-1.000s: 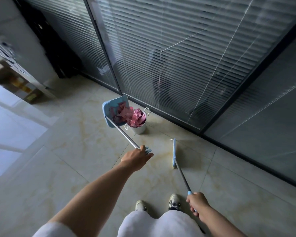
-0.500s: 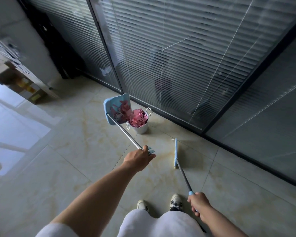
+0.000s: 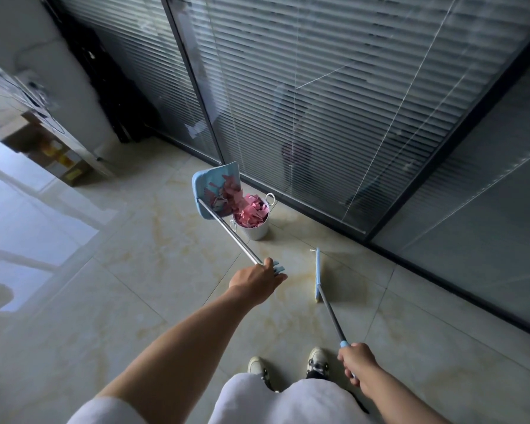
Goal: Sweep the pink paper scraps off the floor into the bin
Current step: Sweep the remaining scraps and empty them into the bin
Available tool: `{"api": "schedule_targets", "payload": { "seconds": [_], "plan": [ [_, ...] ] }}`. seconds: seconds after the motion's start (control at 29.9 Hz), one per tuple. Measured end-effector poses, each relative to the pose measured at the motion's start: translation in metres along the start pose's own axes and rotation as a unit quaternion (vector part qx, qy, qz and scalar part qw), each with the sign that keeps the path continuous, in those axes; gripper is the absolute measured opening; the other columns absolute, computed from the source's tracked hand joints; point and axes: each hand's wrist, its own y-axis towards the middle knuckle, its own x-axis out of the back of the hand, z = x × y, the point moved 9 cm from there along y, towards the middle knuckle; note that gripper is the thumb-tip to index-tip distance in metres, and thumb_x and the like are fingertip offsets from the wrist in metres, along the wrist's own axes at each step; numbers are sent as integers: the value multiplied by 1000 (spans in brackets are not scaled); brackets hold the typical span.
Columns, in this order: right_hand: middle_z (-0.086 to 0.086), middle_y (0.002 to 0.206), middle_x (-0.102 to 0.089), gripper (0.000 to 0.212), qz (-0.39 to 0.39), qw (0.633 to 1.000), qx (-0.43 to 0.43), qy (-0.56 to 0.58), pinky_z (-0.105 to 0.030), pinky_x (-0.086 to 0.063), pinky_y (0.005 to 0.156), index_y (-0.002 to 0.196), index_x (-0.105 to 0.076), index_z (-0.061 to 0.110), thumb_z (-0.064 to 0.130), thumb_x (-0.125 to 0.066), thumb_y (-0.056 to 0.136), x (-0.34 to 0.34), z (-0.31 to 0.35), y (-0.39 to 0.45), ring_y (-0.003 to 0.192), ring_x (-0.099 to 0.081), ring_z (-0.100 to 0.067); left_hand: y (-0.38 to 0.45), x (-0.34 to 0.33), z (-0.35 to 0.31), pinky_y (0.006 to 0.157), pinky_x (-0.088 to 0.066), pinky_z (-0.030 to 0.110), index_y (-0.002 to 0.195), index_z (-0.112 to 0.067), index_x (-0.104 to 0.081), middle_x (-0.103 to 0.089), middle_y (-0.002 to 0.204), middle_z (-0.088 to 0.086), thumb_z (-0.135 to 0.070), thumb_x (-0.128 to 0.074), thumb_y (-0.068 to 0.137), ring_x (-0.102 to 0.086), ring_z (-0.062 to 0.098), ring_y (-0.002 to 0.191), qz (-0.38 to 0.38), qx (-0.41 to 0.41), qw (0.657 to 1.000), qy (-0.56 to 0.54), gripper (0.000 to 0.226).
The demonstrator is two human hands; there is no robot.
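Note:
My left hand (image 3: pixel 256 280) grips the metal handle of a blue dustpan (image 3: pixel 208 183), which is lifted and tipped over a small white bin (image 3: pixel 256 229). Pink paper scraps (image 3: pixel 251 211) fill the bin to its rim, and more scraps (image 3: pixel 231 191) cling inside the dustpan. My right hand (image 3: pixel 357 361) holds the end of a long-handled blue broom (image 3: pixel 318 275), whose head rests on the tile floor to the right of the bin.
A glass wall with closed blinds (image 3: pixel 318 102) runs close behind the bin. A white cabinet (image 3: pixel 34 87) and cardboard boxes (image 3: pixel 65 162) stand at the far left. My two shoes (image 3: pixel 317 361) are on the glossy tiles below the broom.
The dustpan has tilted further over the bin and scraps have slid from it into the bin. The broom has stayed on the floor.

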Motion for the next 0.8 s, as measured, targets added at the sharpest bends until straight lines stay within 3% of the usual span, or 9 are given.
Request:
{"api": "schedule_targets", "payload": {
  "seconds": [0.37,0.67,0.8],
  "plan": [
    [-9,56,-43,6,-9,1000,1,-1,-13,-22,40,80,-53,3,-1,-48,80,10,-6,-3,40,-37,-14,6,-11,-18,58,-45,33,126,-14,-43,-66,99,9,-61,-36,96,-64,28,81,15,-14,999,27,56],
    [-7,54,-41,9,-16,1000,-10,-1,-13,-22,39,75,-51,5,-1,-48,81,20,-12,-5,38,-35,-14,9,-12,-28,73,-57,40,133,-15,-43,-63,110,9,-50,-36,101,-65,28,91,27,-49,995,83,48],
    [-7,53,-41,7,-17,1000,-11,-4,-13,-22,39,77,-52,4,-1,-48,81,19,-11,-4,37,-35,-14,12,-13,-22,67,-55,37,130,-13,-42,-67,101,10,-58,-36,97,-67,28,84,19,-19,999,46,56]
  ]
}}
